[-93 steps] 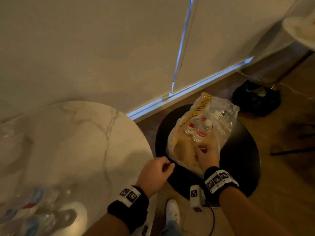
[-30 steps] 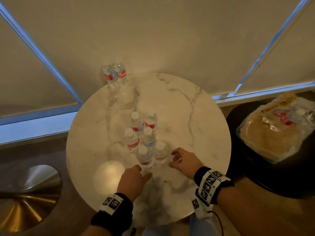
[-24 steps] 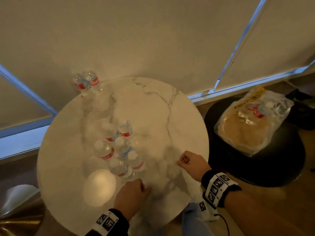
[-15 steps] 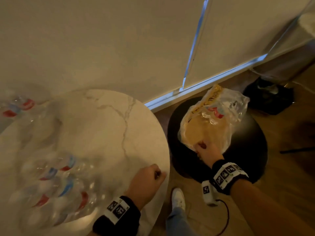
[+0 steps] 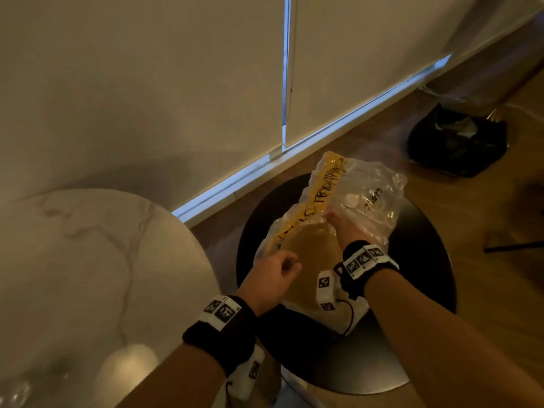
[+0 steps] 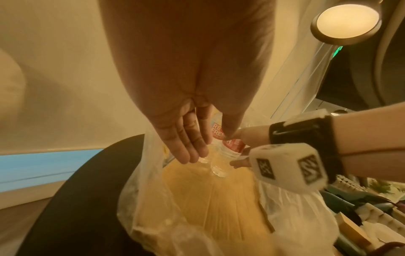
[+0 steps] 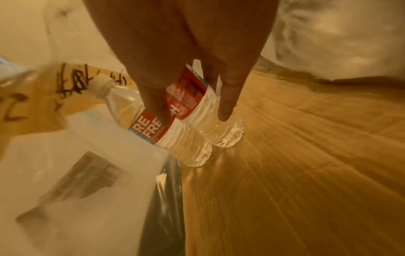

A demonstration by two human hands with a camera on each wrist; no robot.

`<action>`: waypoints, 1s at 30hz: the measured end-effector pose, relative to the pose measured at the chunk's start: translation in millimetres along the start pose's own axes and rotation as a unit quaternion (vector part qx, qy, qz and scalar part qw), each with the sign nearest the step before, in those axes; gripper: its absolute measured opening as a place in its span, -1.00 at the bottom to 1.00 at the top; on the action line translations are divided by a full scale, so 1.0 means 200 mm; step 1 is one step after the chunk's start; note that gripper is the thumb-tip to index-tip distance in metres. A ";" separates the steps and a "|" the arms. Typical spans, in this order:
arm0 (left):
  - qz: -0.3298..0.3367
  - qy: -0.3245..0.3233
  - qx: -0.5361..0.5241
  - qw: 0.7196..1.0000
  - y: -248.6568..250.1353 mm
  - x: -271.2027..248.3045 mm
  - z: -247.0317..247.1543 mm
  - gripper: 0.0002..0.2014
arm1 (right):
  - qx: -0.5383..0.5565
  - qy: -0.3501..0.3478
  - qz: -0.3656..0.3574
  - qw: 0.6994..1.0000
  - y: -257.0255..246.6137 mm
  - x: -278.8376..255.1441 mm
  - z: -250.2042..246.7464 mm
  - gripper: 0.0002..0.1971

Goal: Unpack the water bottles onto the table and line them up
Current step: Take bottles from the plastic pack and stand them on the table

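Note:
A torn clear plastic pack (image 5: pixel 371 201) with a cardboard tray (image 5: pixel 312 254) lies on a black round stool (image 5: pixel 421 260). Two water bottles with red labels stand side by side in it, one nearer (image 7: pixel 175 136) and one farther (image 7: pixel 221 131). My right hand (image 5: pixel 338 225) is inside the wrap. Its fingers (image 7: pixel 153 104) and thumb reach round both bottles at label height. My left hand (image 5: pixel 276 269) hovers at the pack's near left edge, fingers (image 6: pixel 184 147) straight and pointing toward the bottles (image 6: pixel 230 149), holding nothing.
The round marble table (image 5: pixel 88 260) is close on the left, its edge a short way from the stool. Blurred bottles (image 5: pixel 14 390) show at its lower left corner. A black bag (image 5: pixel 456 139) lies on the wooden floor at the back right. Window blinds run behind.
The view swung from the table with its standing bottles to the stool. My right hand went into the wrap and closed round two bottles. My left hand left the table edge for the pack.

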State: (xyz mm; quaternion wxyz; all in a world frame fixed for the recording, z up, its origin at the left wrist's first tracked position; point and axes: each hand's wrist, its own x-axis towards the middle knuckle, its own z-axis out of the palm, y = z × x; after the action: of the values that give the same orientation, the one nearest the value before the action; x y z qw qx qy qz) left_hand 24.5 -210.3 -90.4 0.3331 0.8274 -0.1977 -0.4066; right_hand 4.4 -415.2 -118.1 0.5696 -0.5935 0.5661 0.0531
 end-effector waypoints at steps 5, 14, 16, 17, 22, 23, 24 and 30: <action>-0.037 0.002 0.076 0.996 0.03 0.19 0.03 -0.76 | -0.061 -0.094 -0.083 0.990 0.11 -0.08 -0.05 -0.59; -0.057 0.035 -0.001 0.998 0.24 0.55 0.14 -0.64 | -0.160 -0.226 -0.183 0.943 0.37 -0.40 -0.34 -0.35; -0.068 0.036 -0.046 0.996 0.25 0.64 0.16 -0.70 | -0.168 -0.221 -0.194 0.941 0.36 -0.44 -0.40 -0.33; -0.084 0.033 -0.054 0.994 0.25 0.68 0.18 -0.81 | -0.160 -0.218 -0.197 0.942 0.35 -0.46 -0.44 -0.34; -0.092 0.067 -0.055 0.992 0.30 0.68 0.19 -0.82 | -0.117 -0.200 -0.206 0.951 0.32 -0.44 -0.53 -0.35; -0.069 0.054 -0.053 0.995 0.30 0.64 0.19 -0.82 | -0.101 -0.196 -0.210 0.952 0.31 -0.44 -0.54 -0.36; -0.044 0.057 -0.033 0.997 0.29 0.57 0.19 -0.78 | -0.090 -0.191 -0.214 0.954 0.30 -0.43 -0.55 -0.36; 0.072 0.082 0.068 0.992 0.05 0.16 0.26 -0.47 | -0.091 -0.153 -0.229 0.957 0.22 -0.45 -0.55 -0.34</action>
State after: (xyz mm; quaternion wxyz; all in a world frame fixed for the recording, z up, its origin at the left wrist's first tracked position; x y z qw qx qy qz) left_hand 0.8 -255.8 -124.3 0.3195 0.8621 -0.2563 -0.2983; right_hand -123.4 -429.0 -42.7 0.5897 -0.7415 0.3137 0.0630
